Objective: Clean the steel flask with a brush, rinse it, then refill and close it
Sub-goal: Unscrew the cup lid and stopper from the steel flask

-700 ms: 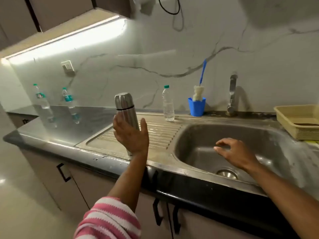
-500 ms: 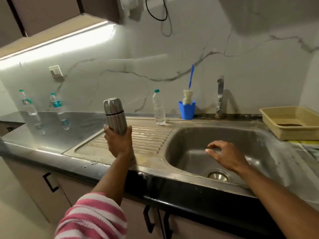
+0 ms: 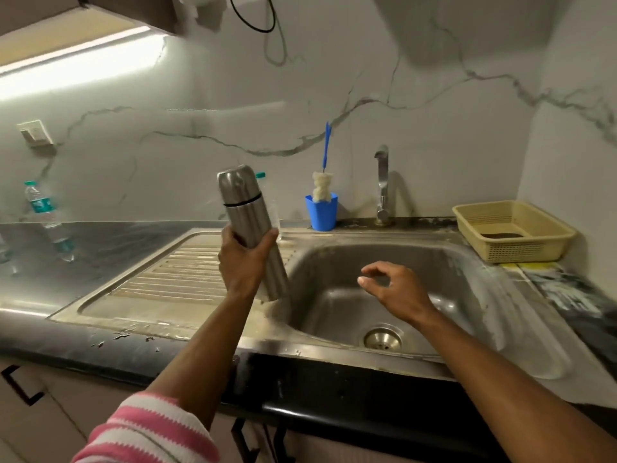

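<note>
1. Steel flask (image 3: 248, 225), frame centre: brushed metal, satin sheen.
2. Sink (image 3: 467, 295): dull, stained steel (drainboard ribbed).
3. Cup (image 3: 321, 212) and basket (image 3: 510, 228), right: matt plastic.
4. Wall (image 3: 434, 145): glossy veined marble.
5. Sleeve (image 3: 147, 432), lower left: striped knit cloth.

The steel flask (image 3: 248, 225) is hiding most of a plastic bottle (image 3: 274, 208) behind it — only the green cap and one edge are showing. The left hand (image 3: 245, 262) is covering the flask's middle. The picture's left edge is cutting off another bottle (image 3: 4, 252) on the worktop (image 3: 110, 242).
</note>
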